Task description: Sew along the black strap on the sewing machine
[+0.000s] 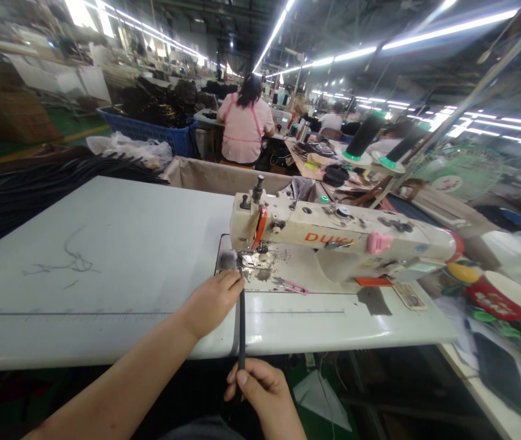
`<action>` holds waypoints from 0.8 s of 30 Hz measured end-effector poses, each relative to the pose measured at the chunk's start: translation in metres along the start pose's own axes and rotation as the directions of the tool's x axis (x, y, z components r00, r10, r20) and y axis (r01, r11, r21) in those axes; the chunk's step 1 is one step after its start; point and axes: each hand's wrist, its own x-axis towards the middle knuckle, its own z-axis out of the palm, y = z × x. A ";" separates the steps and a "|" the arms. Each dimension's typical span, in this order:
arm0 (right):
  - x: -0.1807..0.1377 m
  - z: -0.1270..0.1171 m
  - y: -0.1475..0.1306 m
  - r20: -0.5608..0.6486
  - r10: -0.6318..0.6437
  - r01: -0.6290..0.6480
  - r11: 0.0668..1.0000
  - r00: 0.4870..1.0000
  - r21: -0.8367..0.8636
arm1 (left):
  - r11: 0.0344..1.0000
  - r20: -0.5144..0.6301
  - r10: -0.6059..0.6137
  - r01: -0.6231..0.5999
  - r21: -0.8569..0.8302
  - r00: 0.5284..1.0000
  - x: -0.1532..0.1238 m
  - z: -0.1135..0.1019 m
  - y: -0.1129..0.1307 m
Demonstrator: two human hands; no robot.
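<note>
A narrow black fabric strip (242, 324) runs from the needle area of the sewing machine (288, 229) over the table's front edge. My left hand (214, 300) lies on the table just in front of the presser foot, its fingers closed together on the strip's far end. Below the front edge, my right hand (263, 386) pinches the strip between thumb and fingers. The strip is drawn fairly straight between both hands. Pink-handled thread snips (293, 286) rest on the machine bed, right of my left hand.
Loose threads (74, 263) lie on the white tabletop (159, 226). Long black strips (49, 183) are heaped at the left. A red bowl (494, 296) and a dark phone-like slab (501, 366) sit at the right. Ahead, a person in pink (244, 131) sits near a blue crate (150, 128).
</note>
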 end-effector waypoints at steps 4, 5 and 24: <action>0.000 -0.001 -0.002 0.015 0.001 -0.001 1.000 1.000 -0.019 | 0.999 0.039 -0.026 0.027 -0.023 0.999 0.001 0.001 -0.001; 0.000 -0.001 -0.003 0.021 0.001 0.000 1.000 1.000 -0.021 | 0.999 0.047 -0.027 0.029 -0.031 0.999 0.001 0.001 -0.001; -0.003 -0.003 -0.007 0.107 -0.045 0.041 0.998 0.993 0.040 | 1.000 0.074 -0.008 0.007 0.012 0.997 0.001 0.002 -0.001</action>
